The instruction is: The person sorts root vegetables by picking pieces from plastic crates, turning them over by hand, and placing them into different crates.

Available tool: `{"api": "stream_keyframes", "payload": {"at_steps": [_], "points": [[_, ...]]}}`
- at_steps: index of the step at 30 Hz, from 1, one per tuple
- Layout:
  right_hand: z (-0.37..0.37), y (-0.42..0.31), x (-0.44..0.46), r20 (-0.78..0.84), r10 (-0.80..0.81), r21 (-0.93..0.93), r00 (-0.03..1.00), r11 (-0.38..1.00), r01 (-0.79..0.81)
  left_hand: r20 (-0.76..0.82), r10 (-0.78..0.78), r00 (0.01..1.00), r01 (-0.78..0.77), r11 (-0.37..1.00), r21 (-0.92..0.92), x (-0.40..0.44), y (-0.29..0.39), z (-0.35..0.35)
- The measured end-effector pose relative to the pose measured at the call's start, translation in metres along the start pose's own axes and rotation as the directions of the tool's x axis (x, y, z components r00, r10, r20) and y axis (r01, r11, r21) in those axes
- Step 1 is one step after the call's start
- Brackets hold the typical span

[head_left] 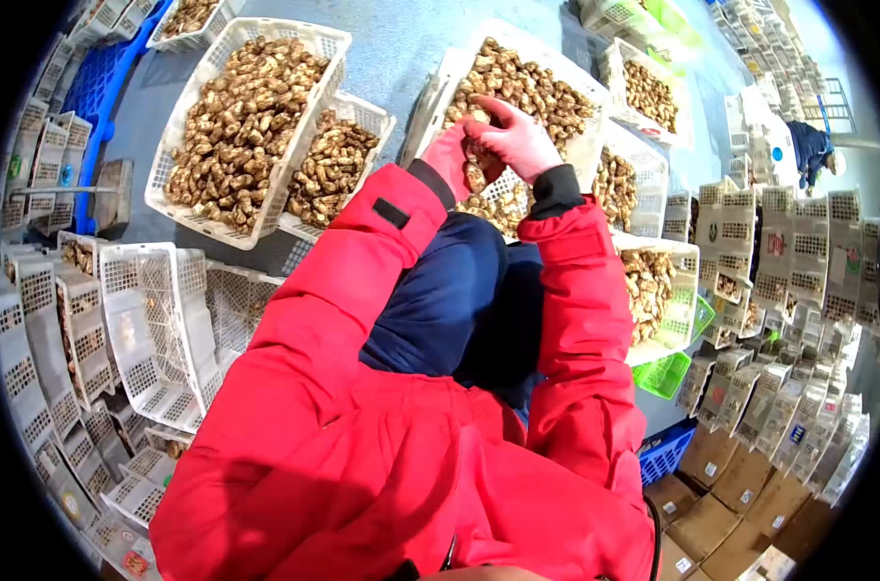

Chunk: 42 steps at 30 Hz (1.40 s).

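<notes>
My left hand (447, 161) and my right hand (520, 141) meet over a white crate (598, 126) filled with brown-and-cream lumpy pieces that look like mushrooms (534, 89). Between the hands, some of these mushrooms (478, 163) are partly hidden by my fingers. My left fingers are closed around them at the near left side. From the right, my right hand curls over the same pieces, thumb and fingers bent inward. More mushrooms (498, 210) lie just below my hands, close to my knees.
A large heaped crate (159, 184) stands at the left, overlapping a smaller one (377, 121). More filled crates (687, 257) line the right, near a green basket (664, 376). Empty white crates (149, 334) and stacked crates (788, 242) surround me. A person (810, 153) is far right.
</notes>
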State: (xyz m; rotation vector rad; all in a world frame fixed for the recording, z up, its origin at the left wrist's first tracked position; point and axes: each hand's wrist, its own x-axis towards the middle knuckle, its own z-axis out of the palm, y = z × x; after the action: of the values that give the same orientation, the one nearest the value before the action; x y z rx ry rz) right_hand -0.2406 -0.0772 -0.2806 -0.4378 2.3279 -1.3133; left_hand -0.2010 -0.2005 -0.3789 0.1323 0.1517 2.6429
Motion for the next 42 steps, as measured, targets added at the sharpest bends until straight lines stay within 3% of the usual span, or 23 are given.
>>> {"api": "stream_keyframes", "payload": {"at_steps": [1, 2, 3, 5, 8, 12, 13, 14, 16, 17, 19, 20, 22, 24, 27, 28, 30, 33, 35, 36, 37, 40, 42], "points": [[0.003, 0.002, -0.001, -0.031, -0.018, 0.149, 0.999, 0.989, 0.023, -0.371, 0.065, 0.926, -0.076, 0.997, -0.015, -0.001, -0.006, 0.020], [0.000, 0.009, -0.001, -0.039, 0.008, 0.376, 0.999, 0.926, 0.007, -0.218, 0.065, 0.974, -0.049, 0.996, 0.078, 0.000, -0.005, 0.010], [-0.004, 0.016, -0.002, -0.047, 0.034, 0.583, 0.998, 0.813, 0.000, -0.298, 0.070, 0.952, -0.042, 0.994, 0.098, -0.001, -0.003, 0.022], [-0.010, 0.028, -0.004, -0.144, -0.068, 0.705, 0.987, 0.693, 0.151, -0.359, 0.080, 0.930, -0.036, 0.991, 0.126, -0.005, -0.002, 0.043], [-0.013, 0.039, -0.009, -0.146, 0.013, 0.788, 0.989, 0.606, 0.108, -0.283, 0.038, 0.958, -0.016, 0.997, 0.080, 0.002, -0.010, 0.022], [-0.012, 0.040, -0.012, -0.280, 0.046, 0.753, 0.959, 0.631, 0.189, -0.281, 0.116, 0.953, -0.062, 0.979, 0.195, -0.002, -0.014, 0.046], [-0.012, 0.036, -0.014, -0.323, 0.041, 0.718, 0.945, 0.661, 0.217, -0.190, 0.219, 0.957, -0.111, 0.883, 0.456, 0.000, -0.017, 0.037], [-0.010, 0.031, -0.016, -0.370, -0.003, 0.652, 0.929, 0.711, 0.262, -0.174, 0.227, 0.958, -0.130, 0.887, 0.444, -0.001, -0.017, 0.037], [-0.007, 0.000, -0.027, -0.261, -0.019, 0.420, 0.965, 0.898, 0.131, -0.140, 0.244, 0.960, -0.166, 0.894, 0.416, -0.005, -0.016, 0.043], [-0.005, -0.003, -0.031, -0.135, -0.043, 0.411, 0.990, 0.906, 0.096, -0.258, 0.153, 0.954, -0.094, 0.969, 0.229, 0.000, -0.013, 0.042], [0.003, -0.010, -0.039, -0.214, -0.045, 0.413, 0.976, 0.901, 0.132, -0.375, 0.040, 0.926, -0.057, 0.998, -0.036, -0.001, -0.014, 0.039], [0.002, -0.008, -0.039, -0.297, -0.044, 0.340, 0.954, 0.929, 0.149, -0.376, 0.055, 0.925, -0.074, 0.997, -0.038, -0.001, -0.014, 0.038], [-0.002, 0.013, -0.034, -0.457, -0.004, 0.476, 0.889, 0.844, 0.248, -0.384, 0.084, 0.919, -0.108, 0.993, -0.042, -0.003, -0.014, 0.041], [-0.011, 0.035, -0.033, -0.435, -0.019, 0.350, 0.900, 0.918, 0.189, -0.393, 0.059, 0.918, -0.102, 0.991, -0.090, -0.005, -0.014, 0.046], [-0.006, 0.032, -0.036, -0.183, 0.153, 0.409, 0.971, 0.910, -0.067, -0.365, 0.042, 0.930, -0.094, 0.987, -0.128, -0.007, -0.015, 0.044], [0.000, 0.035, -0.037, -0.202, 0.112, 0.453, 0.973, 0.891, -0.008, -0.360, 0.045, 0.932, -0.090, 0.990, -0.110, -0.007, -0.015, 0.043], [0.000, 0.024, -0.035, -0.223, 0.147, 0.272, 0.964, 0.959, -0.083, -0.351, 0.047, 0.935, -0.076, 0.995, -0.071, -0.008, -0.013, 0.043], [0.004, 0.034, -0.023, -0.436, -0.115, -0.128, 0.893, 0.990, 0.065, -0.400, 0.058, 0.915, -0.085, 0.995, -0.050, -0.007, -0.014, 0.050], [0.005, 0.014, -0.026, -0.353, -0.323, -0.306, 0.878, 0.927, 0.218, -0.374, 0.133, 0.918, -0.130, 0.991, 0.032, -0.004, -0.017, 0.031], [0.007, 0.010, -0.028, -0.297, -0.416, -0.387, 0.859, 0.875, 0.290, -0.390, 0.104, 0.915, -0.131, 0.990, -0.044, -0.004, -0.016, 0.031], [0.011, 0.011, -0.028, -0.356, -0.465, -0.403, 0.811, 0.859, 0.316, -0.405, 0.109, 0.908, -0.134, 0.990, -0.034, -0.004, -0.016, 0.032], [0.008, 0.004, -0.046, -0.555, -0.201, -0.185, 0.807, 0.976, 0.116, -0.360, 0.206, 0.910, -0.226, 0.974, -0.012, -0.009, -0.016, 0.038], [0.013, 0.012, -0.060, -0.487, -0.111, -0.028, 0.866, 0.993, 0.112, -0.380, 0.246, 0.892, -0.282, 0.959, -0.040, -0.007, -0.014, 0.039]]}}
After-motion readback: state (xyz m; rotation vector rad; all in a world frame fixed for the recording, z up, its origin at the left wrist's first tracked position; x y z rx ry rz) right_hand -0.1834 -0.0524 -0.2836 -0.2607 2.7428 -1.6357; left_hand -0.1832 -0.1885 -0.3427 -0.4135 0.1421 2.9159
